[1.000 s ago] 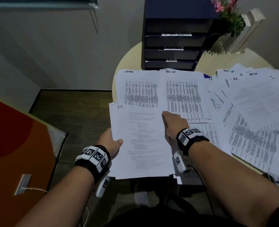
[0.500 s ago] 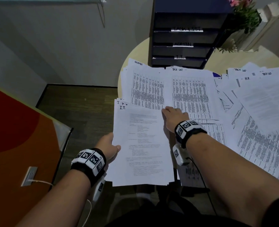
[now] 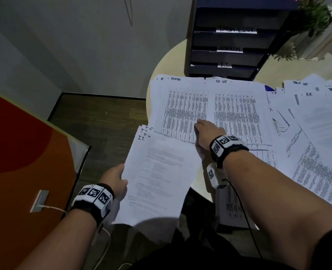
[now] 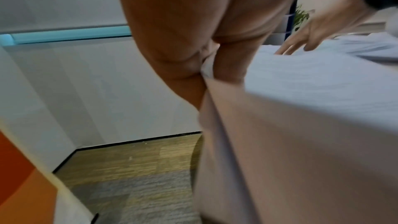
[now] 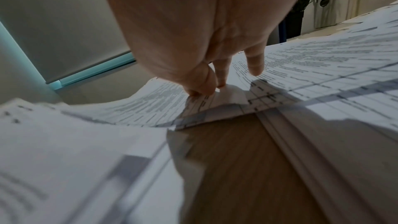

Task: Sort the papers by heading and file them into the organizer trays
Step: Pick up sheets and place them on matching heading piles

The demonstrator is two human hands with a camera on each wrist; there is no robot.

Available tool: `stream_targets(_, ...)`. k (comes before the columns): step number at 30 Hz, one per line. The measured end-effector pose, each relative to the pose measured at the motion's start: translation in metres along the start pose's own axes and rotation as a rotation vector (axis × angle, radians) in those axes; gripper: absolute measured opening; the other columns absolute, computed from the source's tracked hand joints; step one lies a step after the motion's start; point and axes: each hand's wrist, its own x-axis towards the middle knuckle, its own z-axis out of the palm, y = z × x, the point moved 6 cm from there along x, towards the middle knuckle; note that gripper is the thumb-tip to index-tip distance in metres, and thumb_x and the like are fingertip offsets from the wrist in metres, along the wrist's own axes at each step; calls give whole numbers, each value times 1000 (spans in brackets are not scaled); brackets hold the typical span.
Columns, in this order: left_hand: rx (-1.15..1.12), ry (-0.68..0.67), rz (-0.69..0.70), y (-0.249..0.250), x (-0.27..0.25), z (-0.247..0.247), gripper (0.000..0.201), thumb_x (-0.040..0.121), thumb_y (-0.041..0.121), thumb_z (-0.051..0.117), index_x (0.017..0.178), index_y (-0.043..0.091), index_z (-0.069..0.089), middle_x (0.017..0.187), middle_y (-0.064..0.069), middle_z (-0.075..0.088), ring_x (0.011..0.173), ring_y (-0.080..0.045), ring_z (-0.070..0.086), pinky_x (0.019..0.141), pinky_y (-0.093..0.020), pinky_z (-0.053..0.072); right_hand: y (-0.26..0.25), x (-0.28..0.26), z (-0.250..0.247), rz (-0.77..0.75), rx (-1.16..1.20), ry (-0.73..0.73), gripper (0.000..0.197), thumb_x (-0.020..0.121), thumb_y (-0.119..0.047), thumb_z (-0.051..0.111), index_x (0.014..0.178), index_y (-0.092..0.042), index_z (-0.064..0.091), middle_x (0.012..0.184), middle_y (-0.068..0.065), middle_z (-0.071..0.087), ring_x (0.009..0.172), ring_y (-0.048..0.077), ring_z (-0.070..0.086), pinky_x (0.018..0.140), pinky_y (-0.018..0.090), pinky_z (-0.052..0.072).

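Hands (image 3: 114,182), two; organizer (image 3: 231,41), one.

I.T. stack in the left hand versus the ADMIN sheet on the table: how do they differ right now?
The I.T. stack is several fanned sheets gripped by the left hand past the table's edge; the ADMIN sheet lies on the table, its near corner pinched by the right hand. The I.T. stack's top page shows sparse paragraphs; the ADMIN sheet shows a dense table. Both are white with handwritten headings.
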Motion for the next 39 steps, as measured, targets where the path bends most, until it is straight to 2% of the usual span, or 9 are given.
stream_targets(9,-244,228,-14,-44,-8,-42,24,90,-8,55,80,14,58,79,-9,60,84,-27,56,70,-31,40,-2,-9,0,-77,-22,169,58,94,-12,48,150,-20,34,159,2,27,143,28,27,113,53,30)
stream_targets(15,-397,200,-223,-23,1,-24,40,99,9,54,136,-3,49,142,-22,49,133,-32,46,107,-33,32,5,-54,6,-150,704,178,43,99,-5,47,140,-14,49,141,6,50,133,25,48,107,34,40)
stream_targets(19,-320,39,-107,48,11,3,34,97,3,54,130,-4,54,125,-16,59,117,-29,56,96,-31,42,32,-91,20,72,1336,94,13,99,-20,56,100,-12,67,78,0,70,77,20,68,66,20,53)
stream_targets(22,-442,-8,-91,63,31,26,18,86,8,64,104,14,62,115,-13,68,101,-31,65,95,-45,51,52,-109,41,200,1568,96,46,96,-60,45,90,-15,55,60,1,47,47,16,43,51,24,32)
stream_targets(25,-469,-101,-152,90,17,43,13,92,3,59,102,10,55,102,-9,63,96,-26,59,84,-31,46,59,-121,58,239,1406,12,37,100,-51,44,92,-16,56,70,1,52,50,12,48,55,28,38)
stream_targets(28,-585,-109,-195,100,11,56,11,96,-5,49,101,4,49,92,-10,59,83,-24,56,70,-25,49,60,-121,68,236,1017,55,44,96,-28,51,136,-13,42,106,-10,50,72,6,55,64,25,45)
stream_targets(32,-556,-9,-239,98,16,62,47,98,29,50,138,8,37,137,-17,52,120,-36,53,100,-40,43,40,-116,82,221,953,83,74,88,-10,41,154,-30,14,140,0,49,88,5,55,71,25,48)
stream_targets(36,-589,92,-246,102,18,60,48,104,36,39,141,5,38,139,-18,48,119,-33,49,90,-36,34,33,-116,77,311,925,163,66,103,-14,37,158,-19,1,161,5,18,140,25,36,104,27,33)
stream_targets(39,-494,150,-209,97,17,61,43,102,32,46,136,4,45,134,-17,54,118,-33,52,90,-35,37,39,-119,73,372,775,309,60,98,-7,43,154,-14,19,146,19,34,124,35,46,89,30,38)
